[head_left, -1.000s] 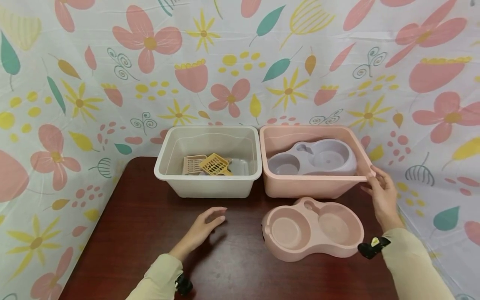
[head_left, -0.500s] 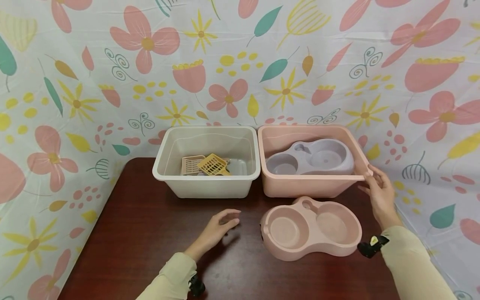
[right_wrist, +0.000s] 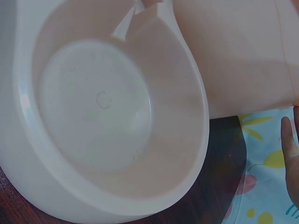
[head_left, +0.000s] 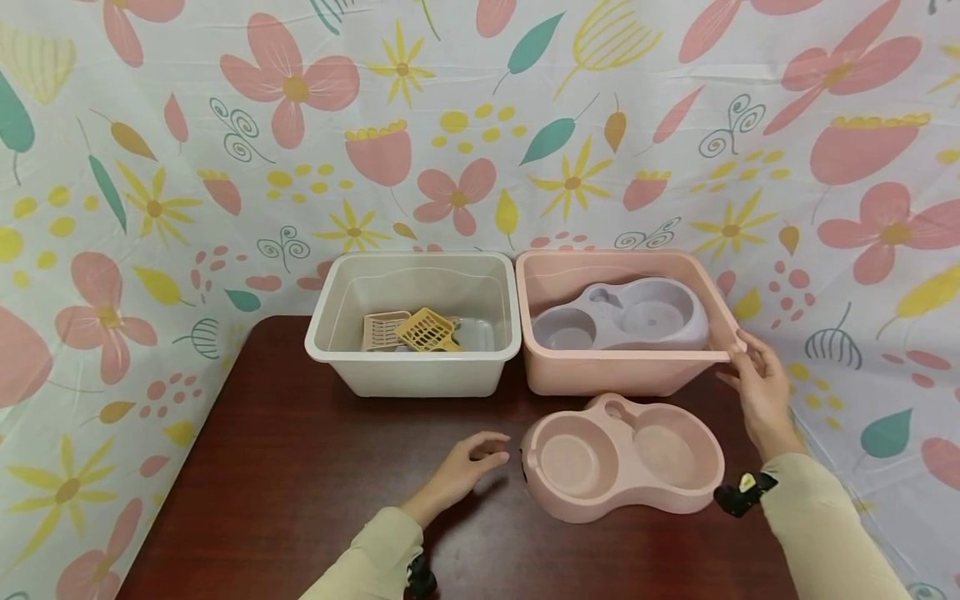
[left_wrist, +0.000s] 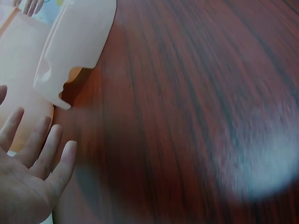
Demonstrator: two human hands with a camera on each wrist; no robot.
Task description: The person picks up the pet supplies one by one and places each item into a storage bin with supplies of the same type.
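A pink double pet bowl (head_left: 626,457) rests on the table, its two round hollows facing up. My left hand (head_left: 467,468) hovers just left of it, fingers loosely bent and apart from the bowl; the left wrist view shows that hand (left_wrist: 32,172) with spread fingers and nothing in them. My right hand (head_left: 765,396) touches the right front corner of a pink bin (head_left: 622,375), its fingers along the rim. A grey-lilac double pet bowl (head_left: 652,312) leans inside this bin. In the right wrist view, the pink bowl (right_wrist: 177,107) fills much of the frame.
Left of the pink bin, almost touching it, stands an off-white bin (head_left: 412,375) with a yellow slotted litter scoop (head_left: 427,331), a beige slotted scoop (head_left: 381,331) and a greyish clear item (head_left: 476,335). A flowered cloth (head_left: 465,125) hangs behind the dark wooden table (head_left: 285,467).
My left hand has moved right across the table, close to the pink bowl's left end. The right hand has stayed at the pink bin's corner. Bins and bowls have not moved.
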